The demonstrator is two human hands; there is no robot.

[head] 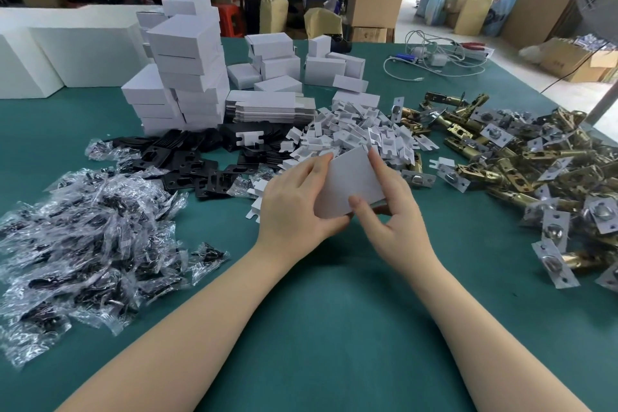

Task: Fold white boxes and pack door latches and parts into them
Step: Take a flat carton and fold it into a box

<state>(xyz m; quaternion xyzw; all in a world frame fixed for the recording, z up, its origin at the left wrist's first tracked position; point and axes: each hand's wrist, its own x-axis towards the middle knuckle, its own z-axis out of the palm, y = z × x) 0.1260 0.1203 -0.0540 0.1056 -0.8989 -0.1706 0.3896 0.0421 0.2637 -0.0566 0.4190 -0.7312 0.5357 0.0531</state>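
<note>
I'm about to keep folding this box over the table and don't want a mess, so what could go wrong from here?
1. The small white cardboard box is pinched between the left hand and the right hand just above the heap of white card inserts; a slip could scatter them.
2. The tall stack of folded white boxes looks uneven and may topple if the green table is jolted.
3. The pile of brass door latches lies near the right elbow's path.

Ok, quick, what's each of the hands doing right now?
Left hand: grips the white box from its left side.
Right hand: pinches the same white box at its right edge.
</note>
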